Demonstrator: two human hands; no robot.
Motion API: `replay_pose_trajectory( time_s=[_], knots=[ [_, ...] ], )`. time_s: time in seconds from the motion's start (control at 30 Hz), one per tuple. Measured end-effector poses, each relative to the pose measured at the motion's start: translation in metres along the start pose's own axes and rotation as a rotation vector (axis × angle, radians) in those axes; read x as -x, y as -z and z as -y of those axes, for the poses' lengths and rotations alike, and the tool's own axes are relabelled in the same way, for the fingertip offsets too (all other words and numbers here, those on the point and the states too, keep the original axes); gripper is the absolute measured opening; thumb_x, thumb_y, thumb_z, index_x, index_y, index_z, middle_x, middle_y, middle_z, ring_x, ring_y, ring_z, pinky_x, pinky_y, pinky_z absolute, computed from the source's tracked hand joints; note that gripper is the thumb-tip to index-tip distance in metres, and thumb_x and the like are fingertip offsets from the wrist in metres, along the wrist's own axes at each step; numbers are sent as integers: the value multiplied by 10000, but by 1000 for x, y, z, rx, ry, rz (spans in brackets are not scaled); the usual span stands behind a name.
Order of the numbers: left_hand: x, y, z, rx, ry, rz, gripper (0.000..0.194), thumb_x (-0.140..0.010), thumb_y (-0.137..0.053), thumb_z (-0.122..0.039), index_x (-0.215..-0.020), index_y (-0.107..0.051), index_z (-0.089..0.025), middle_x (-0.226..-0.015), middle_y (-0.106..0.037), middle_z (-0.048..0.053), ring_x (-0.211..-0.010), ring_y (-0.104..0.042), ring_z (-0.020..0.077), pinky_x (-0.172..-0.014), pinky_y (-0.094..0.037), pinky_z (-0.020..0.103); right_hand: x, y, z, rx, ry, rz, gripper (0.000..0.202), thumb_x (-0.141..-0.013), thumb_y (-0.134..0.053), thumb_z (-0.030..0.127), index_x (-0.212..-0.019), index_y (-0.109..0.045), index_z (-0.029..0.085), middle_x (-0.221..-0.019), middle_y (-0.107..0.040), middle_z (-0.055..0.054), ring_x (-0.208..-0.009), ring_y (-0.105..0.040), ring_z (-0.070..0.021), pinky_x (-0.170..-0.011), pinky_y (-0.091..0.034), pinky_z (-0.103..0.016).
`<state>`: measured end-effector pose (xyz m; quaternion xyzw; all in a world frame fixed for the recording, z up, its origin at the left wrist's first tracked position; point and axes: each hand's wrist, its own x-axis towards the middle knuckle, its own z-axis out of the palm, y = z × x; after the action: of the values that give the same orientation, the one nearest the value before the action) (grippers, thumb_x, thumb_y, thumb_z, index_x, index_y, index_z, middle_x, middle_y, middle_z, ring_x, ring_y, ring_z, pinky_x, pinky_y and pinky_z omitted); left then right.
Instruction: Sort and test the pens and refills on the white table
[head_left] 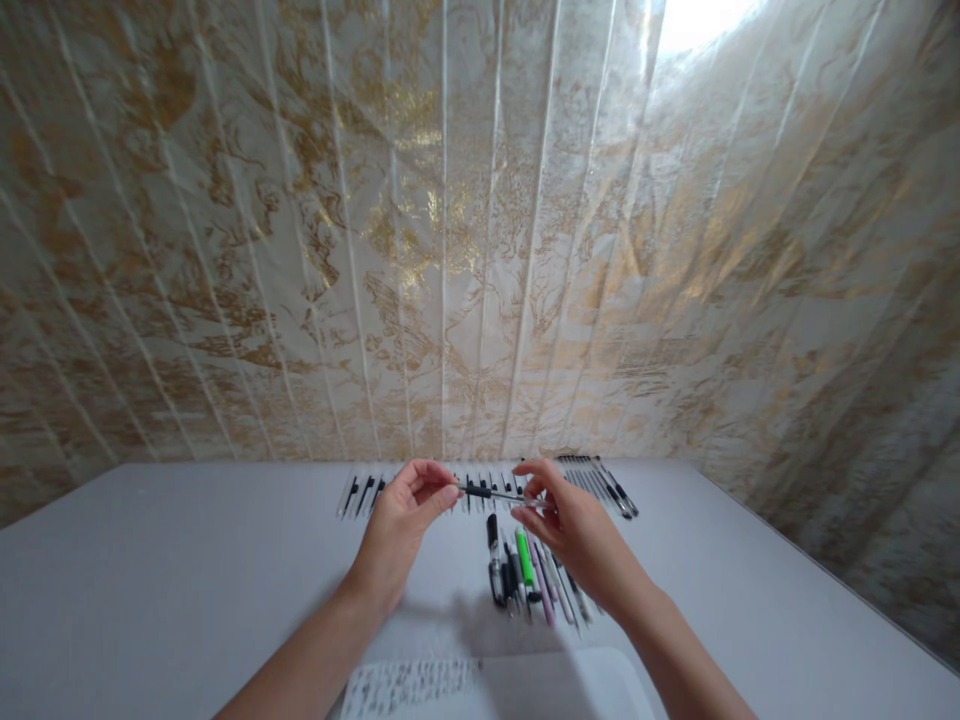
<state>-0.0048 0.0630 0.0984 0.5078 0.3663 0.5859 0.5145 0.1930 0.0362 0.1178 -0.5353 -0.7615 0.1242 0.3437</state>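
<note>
Between my two hands, above the white table (pixel 225 560), is a slim pen (pixel 480 491) with a black grip and a clear barrel, held nearly level. My left hand (pixel 401 515) pinches its left end between thumb and forefinger. The fingers of my right hand (pixel 574 520) close on the right end, partly covering it. Below my right hand lies a loose bunch of pens, with a bright green pen (pixel 523 557) and a black-capped pen (pixel 493 560) among them.
Clear pens with black parts (pixel 366 495) lie side by side along the back, partly hidden by my hands. More black-tipped pens (pixel 611 485) lie at the back right. A white sheet with handwriting (pixel 420 685) lies in front. A gold-patterned covering (pixel 442 250) rises behind the table.
</note>
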Motion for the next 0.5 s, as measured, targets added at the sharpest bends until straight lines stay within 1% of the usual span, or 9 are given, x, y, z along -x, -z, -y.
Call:
replay_pose_trajectory(
  time_s=[0.07, 0.13, 0.2, 0.27, 0.33, 0.37, 0.4, 0.43, 0.5],
  knots=[
    [-1, 1, 1, 5, 12, -12, 232, -670, -724, -273, -820, -574, -178, -808, -610, -10, -800, -552, 135, -782, -417, 249, -1, 3, -4, -55, -6, -36, 124, -864, -536, 334, -926, -566, 230, -757, -616, 10, -578, -509, -132, -561, -369, -230],
    [-1, 1, 0, 6, 21, 2, 234, -657, -727, -271, -810, -574, -180, -804, -610, -12, -801, -553, 137, -789, -416, 253, -2, 4, -7, -88, -45, -8, 264, -899, -461, 400, -750, -574, 214, -591, -536, 22, -536, -476, -134, -520, -335, -231],
    [0, 0, 0, 14, 18, 16, 233, -653, -728, -267, -806, -573, -182, -805, -607, -14, -803, -553, 136, -795, -416, 253, -3, 6, -11, -119, -98, 32, 423, -921, -381, 470, -651, -568, 203, -501, -447, 32, -487, -438, -129, -494, -309, -237],
    [0, 0, 1, 27, 17, 12, 235, -651, -732, -265, -803, -574, -182, -802, -602, -16, -800, -551, 133, -793, -417, 251, -4, 7, -13, -170, -101, 35, 402, -917, -390, 486, -731, -601, 199, -528, -443, 36, -503, -435, -126, -505, -319, -236],
    [-1, 1, 2, 46, 23, -15, 240, -646, -739, -265, -800, -576, -180, -794, -596, -18, -788, -548, 129, -783, -417, 248, -4, 9, -16, -232, -58, -1, 280, -884, -485, 463, -914, -597, 208, -622, -492, 34, -559, -450, -128, -536, -344, -231],
    [-1, 1, 3, 54, 25, -28, 244, -640, -744, -265, -796, -577, -179, -790, -594, -18, -784, -547, 129, -778, -418, 248, -4, 10, -17, -249, -44, -21, 261, -865, -525, 452, -958, -581, 214, -654, -503, 33, -578, -451, -128, -544, -348, -229],
    [-1, 2, 3, 60, 26, -36, 248, -634, -748, -264, -793, -579, -178, -788, -594, -18, -783, -548, 130, -775, -418, 248, -4, 10, -18, -256, -48, -30, 254, -856, -540, 451, -944, -576, 215, -656, -498, 34, -579, -444, -128, -541, -345, -228],
    [-2, 2, 4, 64, 26, -37, 250, -631, -752, -264, -789, -579, -177, -788, -595, -17, -785, -550, 131, -773, -419, 250, -4, 10, -19, -257, -71, -33, 260, -859, -527, 466, -873, -577, 211, -631, -482, 36, -565, -433, -126, -530, -337, -229],
    [-2, 2, 4, 68, 24, -29, 252, -633, -754, -267, -790, -579, -176, -790, -599, -17, -788, -556, 131, -776, -421, 252, -4, 9, -20, -245, -146, -14, 384, -883, -453, 515, -685, -544, 200, -555, -436, 38, -524, -414, -123, -507, -315, -234]
  ],
)
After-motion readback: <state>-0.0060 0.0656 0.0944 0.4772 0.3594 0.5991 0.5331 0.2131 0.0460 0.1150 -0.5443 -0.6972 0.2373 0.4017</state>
